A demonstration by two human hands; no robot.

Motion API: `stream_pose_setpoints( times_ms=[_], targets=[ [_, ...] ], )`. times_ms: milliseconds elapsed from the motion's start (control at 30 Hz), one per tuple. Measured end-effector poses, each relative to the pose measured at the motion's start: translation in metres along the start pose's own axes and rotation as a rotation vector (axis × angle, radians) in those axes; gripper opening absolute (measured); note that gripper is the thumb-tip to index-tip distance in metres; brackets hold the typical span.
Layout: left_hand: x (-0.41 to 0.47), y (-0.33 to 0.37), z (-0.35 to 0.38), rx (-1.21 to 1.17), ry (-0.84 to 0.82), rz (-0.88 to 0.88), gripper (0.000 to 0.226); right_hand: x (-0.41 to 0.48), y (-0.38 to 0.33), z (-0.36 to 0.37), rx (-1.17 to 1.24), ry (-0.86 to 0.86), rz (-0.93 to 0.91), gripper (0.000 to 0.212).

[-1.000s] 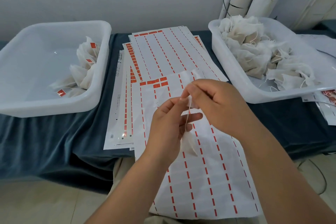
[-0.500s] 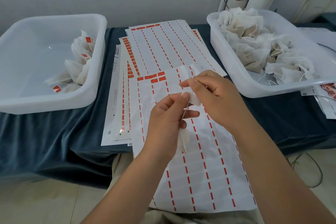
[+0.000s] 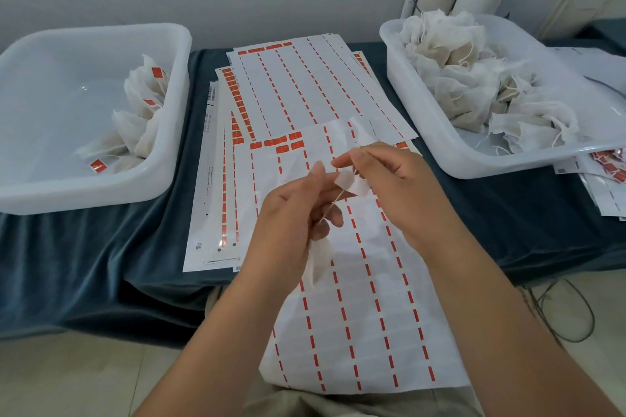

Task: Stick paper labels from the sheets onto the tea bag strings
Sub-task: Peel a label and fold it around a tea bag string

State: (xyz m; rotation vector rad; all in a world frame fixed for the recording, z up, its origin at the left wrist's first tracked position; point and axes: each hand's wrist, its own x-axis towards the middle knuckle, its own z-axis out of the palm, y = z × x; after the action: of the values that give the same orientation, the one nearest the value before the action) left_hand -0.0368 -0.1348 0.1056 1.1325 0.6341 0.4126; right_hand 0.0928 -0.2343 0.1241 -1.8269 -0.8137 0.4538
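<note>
left hand [image 3: 294,213] thumb has backed off the label [image 3: 350,181] vs 0.5 s ago; its fingers grip the string [image 3: 333,205], tea bag [image 3: 318,262] dangling below. right hand [image 3: 399,179] pinches the label (above the sheet [image 3: 355,332]).

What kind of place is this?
Likely a small tea-packing workroom: the right tub piled with tea bags, label sheets spread on a cloth-covered table, and the left tub holding labelled bags.

Left bin [image 3: 101,195] and right bin [image 3: 437,145]: translucent white plastic, glossy. Sheets [image 3: 372,332]: slick paper with a slight sheen. Label [image 3: 349,181]: matt white paper. Tea bags [image 3: 457,91]: gauzy matt mesh cloth. String [image 3: 333,205]: thin cotton-like thread. Desk [image 3: 84,264] cover: dark velvety cloth.
</note>
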Motion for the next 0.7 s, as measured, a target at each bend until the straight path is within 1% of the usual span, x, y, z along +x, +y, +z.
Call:
stream_pose_setpoints(
  times_ms=[67, 133, 267, 300, 367, 500, 600, 700],
  targets=[
    [0.004, 0.0, 0.0, -0.155, 0.075, -0.142, 0.03, -0.002, 0.002, 0.003, 0.015, 0.007, -0.031, 0.03],
    [0.006, -0.001, -0.001, -0.273, 0.095, -0.26, 0.023, -0.004, 0.003, 0.009, 0.013, 0.013, -0.07, 0.03],
    [0.005, -0.001, -0.002, -0.338, 0.065, -0.375, 0.012, -0.005, 0.005, 0.014, 0.039, -0.019, -0.073, 0.031],
    [0.004, 0.0, -0.003, -0.346, 0.061, -0.386, 0.012, -0.004, 0.005, 0.014, 0.039, -0.027, -0.064, 0.031],
    [0.004, -0.001, -0.004, -0.333, 0.044, -0.379, 0.02, -0.004, 0.004, 0.014, 0.035, -0.034, -0.052, 0.031],
    [0.004, -0.001, -0.005, -0.191, -0.017, -0.308, 0.012, -0.005, 0.003, 0.014, 0.072, -0.049, -0.048, 0.032],
    [0.005, -0.002, -0.005, -0.15, -0.017, -0.271, 0.024, -0.005, 0.001, 0.014, 0.098, -0.071, -0.032, 0.032],
    [0.004, -0.002, -0.005, -0.136, -0.04, -0.262, 0.029, -0.005, -0.001, 0.013, 0.108, -0.086, -0.034, 0.032]
  ],
)
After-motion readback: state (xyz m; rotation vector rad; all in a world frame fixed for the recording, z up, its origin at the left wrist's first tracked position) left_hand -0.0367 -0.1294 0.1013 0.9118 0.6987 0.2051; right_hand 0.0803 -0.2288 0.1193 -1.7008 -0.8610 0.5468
